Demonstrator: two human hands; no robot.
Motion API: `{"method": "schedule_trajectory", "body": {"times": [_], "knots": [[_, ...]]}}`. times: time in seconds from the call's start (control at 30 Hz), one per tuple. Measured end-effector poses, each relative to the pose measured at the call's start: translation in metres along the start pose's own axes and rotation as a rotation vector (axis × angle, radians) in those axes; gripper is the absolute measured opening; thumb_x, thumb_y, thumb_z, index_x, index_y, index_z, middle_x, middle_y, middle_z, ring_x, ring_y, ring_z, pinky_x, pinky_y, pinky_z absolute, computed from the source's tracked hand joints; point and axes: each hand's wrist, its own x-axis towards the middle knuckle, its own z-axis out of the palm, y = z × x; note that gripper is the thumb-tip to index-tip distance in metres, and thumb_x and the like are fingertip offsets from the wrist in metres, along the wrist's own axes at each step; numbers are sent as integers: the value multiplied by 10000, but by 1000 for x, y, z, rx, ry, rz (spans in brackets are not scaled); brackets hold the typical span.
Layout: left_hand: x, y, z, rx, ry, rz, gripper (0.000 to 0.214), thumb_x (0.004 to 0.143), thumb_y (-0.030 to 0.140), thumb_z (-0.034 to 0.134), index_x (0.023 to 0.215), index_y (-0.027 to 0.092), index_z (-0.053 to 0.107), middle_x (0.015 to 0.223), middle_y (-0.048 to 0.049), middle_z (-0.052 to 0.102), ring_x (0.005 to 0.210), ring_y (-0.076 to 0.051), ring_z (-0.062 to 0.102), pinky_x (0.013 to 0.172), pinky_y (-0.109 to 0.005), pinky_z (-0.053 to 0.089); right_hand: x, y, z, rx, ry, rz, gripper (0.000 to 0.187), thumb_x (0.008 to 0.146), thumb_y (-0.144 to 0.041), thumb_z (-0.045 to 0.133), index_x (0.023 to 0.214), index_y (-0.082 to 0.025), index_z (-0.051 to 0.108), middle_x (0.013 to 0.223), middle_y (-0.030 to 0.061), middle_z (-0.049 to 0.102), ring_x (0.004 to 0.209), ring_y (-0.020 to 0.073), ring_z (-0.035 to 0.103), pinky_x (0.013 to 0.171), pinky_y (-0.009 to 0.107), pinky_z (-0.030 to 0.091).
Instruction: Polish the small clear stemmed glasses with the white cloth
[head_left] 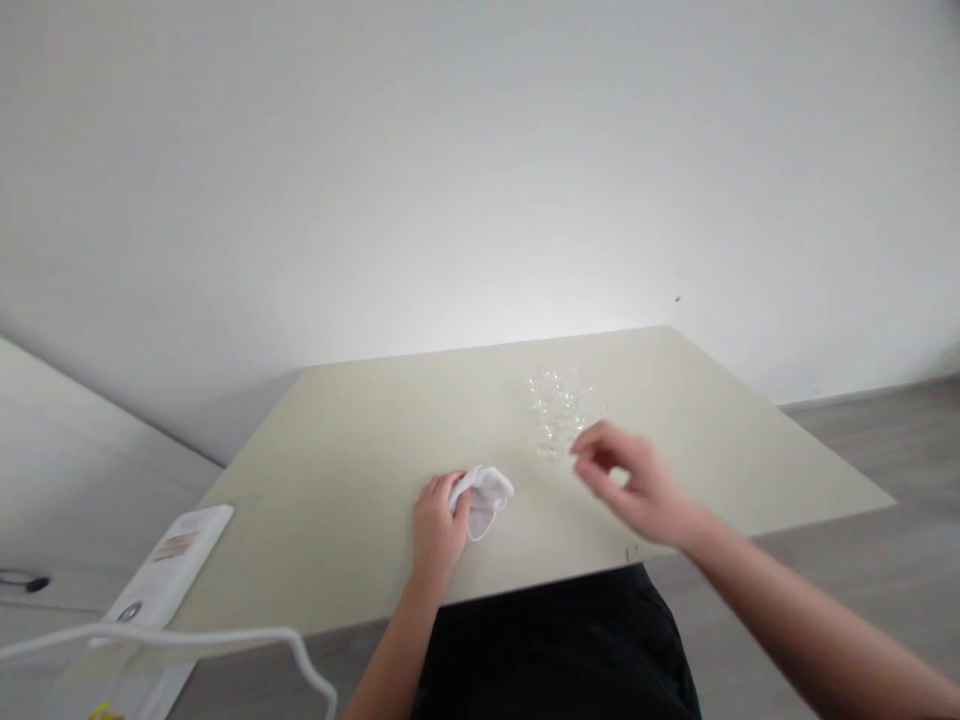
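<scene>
My left hand (pixel 439 525) rests low on the pale table and is closed on a crumpled white cloth (pixel 491 490), which bulges out to the right of the thumb. To the right, my right hand (pixel 626 480) is raised over the table, blurred, with thumb and index tips brought together in a pinch. Whether anything lies between those fingertips I cannot make out. Just beyond them sits a cluster of clear, shiny pieces (pixel 555 410), glass or plastic, too transparent to tell apart. A tiny clear object (pixel 632 552) lies by the near table edge.
The table (pixel 337 450) stands against a white wall (pixel 465 180). White boxes (pixel 172 560) are at its left edge, and a white cable (pixel 225 635) crosses the lower left. My dark-clothed lap (pixel 555 650) is close to the near edge.
</scene>
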Motion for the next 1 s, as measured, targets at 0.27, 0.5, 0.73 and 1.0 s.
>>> {"method": "schedule_trajectory", "body": {"times": [0.27, 0.5, 0.73, 1.0], "knots": [[11, 32, -23, -138, -59, -23, 279, 893, 328, 495, 1090, 236, 669, 1084, -79, 604, 1053, -230, 557, 974, -388, 430, 30, 48, 131, 415, -2, 192, 358, 905, -501, 513, 832, -160, 596, 635, 6, 564, 500, 107, 494, 477, 229, 379], [21, 37, -47, -505, -447, -178, 326, 892, 431, 482, 966, 190, 689, 955, -53, 672, 924, -212, 614, 820, -303, 474, 27, 54, 115, 716, 83, 359, 433, 854, -559, 529, 669, -168, 527, 487, -20, 488, 443, 109, 457, 475, 235, 359], [25, 36, -52, -692, -30, -446, 446, 862, 561, 483, 855, 150, 656, 754, -42, 656, 724, -194, 607, 647, -285, 472, -11, 59, 84, 163, 580, 219, 285, 809, -373, 638, 986, -179, 525, 680, -29, 480, 618, 132, 459, 602, 259, 393], [16, 151, -54, -604, -570, 344, 249, 897, 372, 530, 1064, 228, 645, 1248, -72, 604, 1213, -241, 496, 1090, -411, 328, -27, 48, 96, 771, 314, 183, 246, 856, -410, 604, 1043, -256, 643, 1110, 59, 635, 1110, 257, 561, 928, 401, 484]]}}
